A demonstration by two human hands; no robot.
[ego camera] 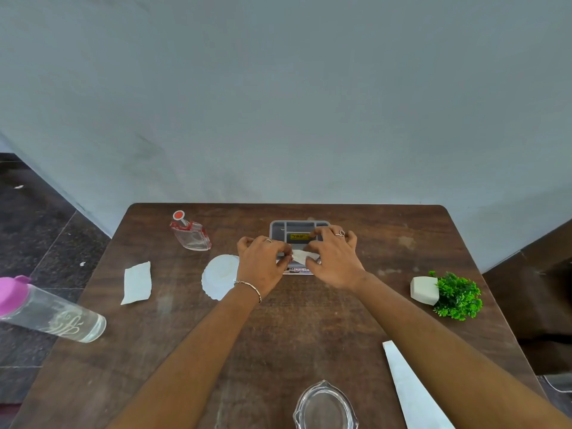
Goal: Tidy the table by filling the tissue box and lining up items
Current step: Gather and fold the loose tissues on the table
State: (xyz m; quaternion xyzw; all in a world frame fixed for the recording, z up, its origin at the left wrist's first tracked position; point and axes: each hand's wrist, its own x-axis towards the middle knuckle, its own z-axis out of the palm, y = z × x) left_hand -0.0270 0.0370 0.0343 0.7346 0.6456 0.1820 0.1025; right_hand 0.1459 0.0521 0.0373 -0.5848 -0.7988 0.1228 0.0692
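Both hands meet at the middle of the brown table (309, 320). My left hand (263, 261) and my right hand (332, 258) pinch a white tissue (301, 256) between their fingertips, just above the tissue box (298, 270), whose printed front edge shows under the hands. Behind them lies a grey compartment tray (280, 227) with a yellow label. A loose tissue (137, 282) lies flat at the left, and another white tissue (408, 388) lies at the front right, partly under my right forearm.
A white scalloped paper plate (218, 278) sits left of my left hand. A glass bottle with a red cap (192, 235) stands at the back left. A pink-capped water bottle (52, 314) lies over the left edge. A small potted plant (448, 294) lies tipped at right. A glass bowl (325, 408) is at the front.
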